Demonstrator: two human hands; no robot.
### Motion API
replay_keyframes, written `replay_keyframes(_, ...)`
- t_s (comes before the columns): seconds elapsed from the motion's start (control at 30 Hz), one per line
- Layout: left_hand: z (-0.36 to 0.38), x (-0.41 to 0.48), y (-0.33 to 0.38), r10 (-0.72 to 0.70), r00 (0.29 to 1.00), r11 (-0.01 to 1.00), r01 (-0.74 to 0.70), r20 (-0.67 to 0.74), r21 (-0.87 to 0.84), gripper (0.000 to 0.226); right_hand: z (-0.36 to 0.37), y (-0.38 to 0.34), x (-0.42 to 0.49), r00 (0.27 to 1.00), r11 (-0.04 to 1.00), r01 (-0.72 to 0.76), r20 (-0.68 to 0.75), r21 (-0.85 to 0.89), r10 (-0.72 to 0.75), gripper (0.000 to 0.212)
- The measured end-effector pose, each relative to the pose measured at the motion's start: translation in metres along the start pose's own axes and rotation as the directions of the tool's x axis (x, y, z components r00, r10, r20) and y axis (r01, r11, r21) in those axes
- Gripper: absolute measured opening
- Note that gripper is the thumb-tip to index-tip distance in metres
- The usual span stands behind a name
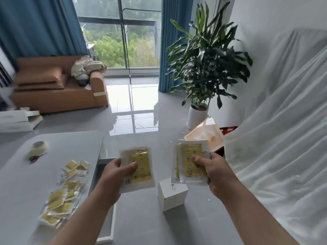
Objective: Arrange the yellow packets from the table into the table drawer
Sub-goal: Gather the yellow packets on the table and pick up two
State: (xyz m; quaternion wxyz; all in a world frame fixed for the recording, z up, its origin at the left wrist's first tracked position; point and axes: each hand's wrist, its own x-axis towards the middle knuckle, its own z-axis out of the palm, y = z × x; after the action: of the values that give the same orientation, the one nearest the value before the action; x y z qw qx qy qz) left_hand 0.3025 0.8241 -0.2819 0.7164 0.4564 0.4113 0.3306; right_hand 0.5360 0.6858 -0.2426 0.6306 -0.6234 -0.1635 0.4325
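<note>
My left hand (115,171) grips one yellow packet (140,165) in clear wrapping, held upright above the floor beside the table. My right hand (211,172) grips a small stack of yellow packets (192,159), thumb across the front. Several more yellow packets (62,197) lie in a loose heap on the grey table (21,183) at the lower left. The open table drawer (106,218) shows under my left forearm along the table's right side; its inside is mostly hidden.
A tape roll (39,147) sits on the table's far part. A white box (172,195) stands on the floor between my arms. A potted plant (203,68), a framed picture (205,135), sheet-covered furniture (274,138) and a brown sofa (58,89) surround the tiled floor.
</note>
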Motion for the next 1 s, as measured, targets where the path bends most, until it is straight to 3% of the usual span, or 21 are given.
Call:
replay_keyframes(0.13,-0.010,0.035,0.012,0.035,0.992,0.999,-0.034,-0.119,0.009,0.024,0.025,-0.007,0.050,0.997,0.999,-0.023,0.067,-0.024,0.025,0.016)
replay_keyframes(0.33,-0.046,0.119,0.032,0.039,0.976,0.999,-0.042,-0.216,-0.010,0.021,0.090,-0.014,0.148,0.991,0.994,-0.055,0.119,-0.094,0.066,0.020)
replay_keyframes(0.5,-0.082,0.191,0.063,0.026,0.960,0.999,-0.035,-0.279,-0.029,0.033,0.155,-0.028,0.225,0.981,0.990,-0.067,0.171,-0.122,0.088,0.012)
replay_keyframes(0.63,-0.115,0.235,0.093,0.038,0.938,0.999,-0.048,-0.345,-0.018,0.020,0.208,-0.035,0.280,0.970,0.989,-0.065,0.224,-0.135,0.094,0.009)
replay_keyframes(0.87,-0.179,0.261,0.117,0.040,0.861,0.993,-0.089,-0.507,-0.073,0.018,0.304,-0.023,0.346,0.915,0.968,-0.110,0.356,-0.227,0.188,0.012)
replay_keyframes(1.0,-0.218,0.257,0.120,0.006,0.775,0.987,-0.106,-0.632,-0.121,0.021,0.368,-0.013,0.373,0.859,0.944,-0.126,0.443,-0.305,0.258,0.015)
